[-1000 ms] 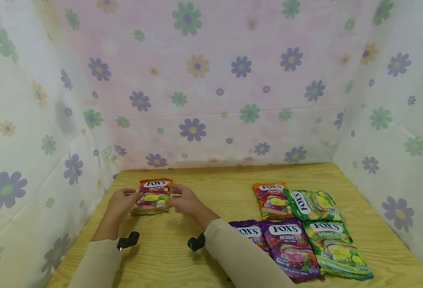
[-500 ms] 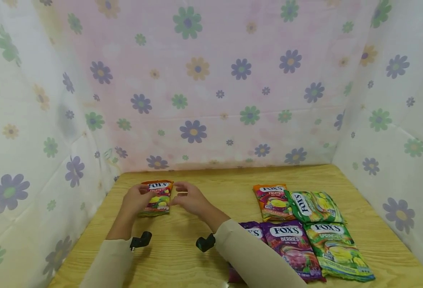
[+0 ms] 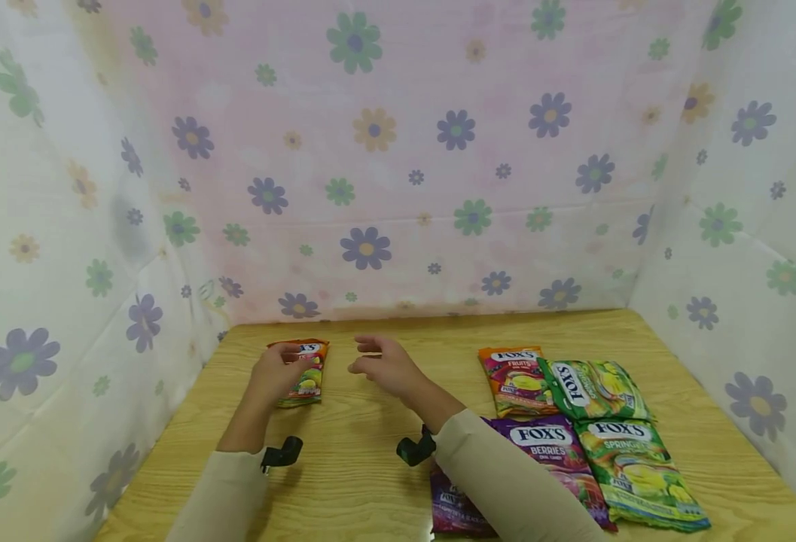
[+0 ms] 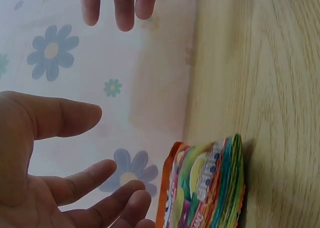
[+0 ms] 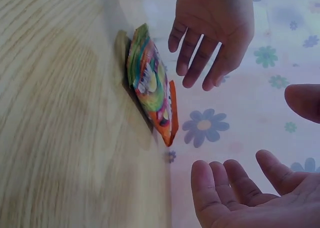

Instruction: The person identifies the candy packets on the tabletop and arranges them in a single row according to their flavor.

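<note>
An orange-and-red bag of fruit candy (image 3: pixel 311 380) lies at the far left of the table, partly hidden behind my left hand (image 3: pixel 277 373) in the head view. In the left wrist view, the bag (image 4: pixel 200 188) sits apart from the loosely spread fingers, and that hand holds nothing. My right hand (image 3: pixel 389 367) hovers to the right of the bag with thumb and fingers apart. Both hands are raised off the table, palms facing each other. The right wrist view has the bag (image 5: pixel 150 83) lying on the wood, clear of both hands.
At the right lie another orange fruit candy bag (image 3: pixel 516 380), two green candy bags, one sideways (image 3: pixel 597 388) and one lengthwise (image 3: pixel 641 474), and purple berry candy bags (image 3: pixel 543 448), partly behind my right sleeve. Flowered cloth (image 3: pixel 411 226) walls the wooden table (image 3: pixel 350 467).
Both hands have left the bag's sides and moved right, the right hand farther. The bag stays on the table, and my left hand now covers more of it in the head view.
</note>
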`<action>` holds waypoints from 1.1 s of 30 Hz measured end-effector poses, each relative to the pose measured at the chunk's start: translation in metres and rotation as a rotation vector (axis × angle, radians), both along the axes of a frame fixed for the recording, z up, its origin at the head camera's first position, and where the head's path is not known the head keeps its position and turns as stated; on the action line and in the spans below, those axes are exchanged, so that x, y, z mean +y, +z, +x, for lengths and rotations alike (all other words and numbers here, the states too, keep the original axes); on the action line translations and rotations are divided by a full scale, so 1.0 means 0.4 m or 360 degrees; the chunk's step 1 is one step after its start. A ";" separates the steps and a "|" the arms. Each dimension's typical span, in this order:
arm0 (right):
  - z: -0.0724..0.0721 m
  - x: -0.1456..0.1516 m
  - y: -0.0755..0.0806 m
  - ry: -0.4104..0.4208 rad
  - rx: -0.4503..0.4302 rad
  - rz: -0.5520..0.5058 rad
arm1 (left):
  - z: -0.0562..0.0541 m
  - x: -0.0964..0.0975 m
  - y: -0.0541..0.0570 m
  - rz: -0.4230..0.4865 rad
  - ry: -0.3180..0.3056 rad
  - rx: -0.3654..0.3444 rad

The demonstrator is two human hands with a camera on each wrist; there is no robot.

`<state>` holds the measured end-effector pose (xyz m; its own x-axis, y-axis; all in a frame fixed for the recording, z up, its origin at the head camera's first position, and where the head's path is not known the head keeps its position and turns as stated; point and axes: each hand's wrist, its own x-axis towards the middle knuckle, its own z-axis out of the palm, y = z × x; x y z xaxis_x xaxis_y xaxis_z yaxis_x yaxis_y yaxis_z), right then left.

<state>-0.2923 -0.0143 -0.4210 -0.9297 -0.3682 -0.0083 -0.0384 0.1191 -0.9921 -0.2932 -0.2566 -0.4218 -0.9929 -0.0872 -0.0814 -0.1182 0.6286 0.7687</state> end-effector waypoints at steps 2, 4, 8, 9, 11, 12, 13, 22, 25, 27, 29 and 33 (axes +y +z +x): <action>0.000 0.015 0.003 -0.0011 0.0014 0.0020 | -0.002 0.010 -0.001 0.0006 -0.0003 0.0007; 0.000 0.031 0.007 -0.0016 0.0025 0.0037 | -0.003 0.020 -0.001 0.0004 -0.0009 0.0028; 0.004 0.065 0.014 -0.0012 0.0040 0.0048 | 0.000 0.040 -0.004 -0.0010 -0.0023 0.0080; 0.006 0.075 0.016 -0.0007 0.0047 0.0051 | 0.000 0.045 -0.005 0.0004 -0.0027 0.0086; 0.008 0.094 0.019 -0.0004 0.0057 0.0057 | 0.002 0.057 -0.006 0.0038 -0.0031 0.0092; 0.010 0.104 0.020 -0.0003 0.0063 0.0065 | 0.003 0.063 -0.007 0.0059 -0.0034 0.0095; 0.011 0.113 0.020 -0.0003 0.0071 0.0077 | 0.005 0.069 -0.008 0.0081 -0.0039 0.0096; 0.029 0.187 0.013 -0.0075 0.0136 0.0199 | 0.009 0.128 -0.033 0.0161 -0.0068 0.0101; 0.036 0.212 0.009 -0.0110 0.0149 0.0215 | 0.010 0.148 -0.032 0.0163 -0.0093 0.0112; 0.040 0.230 0.006 -0.0134 0.0179 0.0242 | 0.012 0.161 -0.028 0.0163 -0.0106 0.0121; 0.046 0.247 0.005 -0.0160 0.0197 0.0266 | 0.013 0.173 -0.027 0.0164 -0.0123 0.0128; 0.059 0.277 0.010 -0.0169 0.0210 0.0318 | 0.017 0.190 -0.026 0.0146 -0.0145 0.0138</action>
<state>-0.2688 0.0966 -0.4170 -0.9609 -0.2716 0.0530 -0.1428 0.3228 -0.9356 -0.2863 -0.1804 -0.4323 -1.0000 0.0073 0.0016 0.0054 0.5604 0.8282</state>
